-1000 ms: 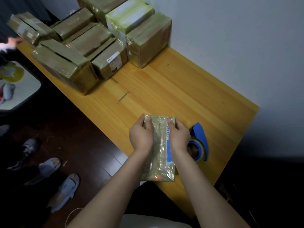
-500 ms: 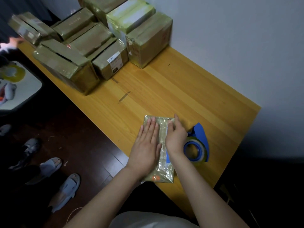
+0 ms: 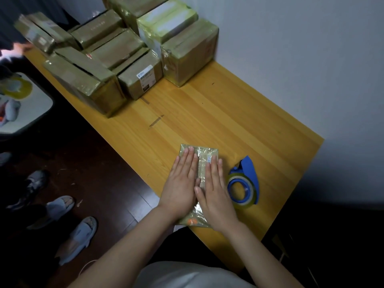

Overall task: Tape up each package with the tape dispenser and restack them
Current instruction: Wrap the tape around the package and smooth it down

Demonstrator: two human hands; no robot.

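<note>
Big wooden table [image 3: 239, 113] runs along a white wall, with a pile of taped boxes [image 3: 124, 57] crowding the far end. Near the front edge there's a flat package [image 3: 202, 163] wrapped in shiny tape, its near end just poking over the edge. Left hand [image 3: 180, 183] and right hand [image 3: 216, 192] both lie flat on top of it, fingers straight, pressing down, not gripping anything. Blue dispenser [image 3: 246, 181] sits on the table just right of the package, untouched.

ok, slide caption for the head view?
The left hand and right hand press flat on a package, tape dispenser beside it.
</note>
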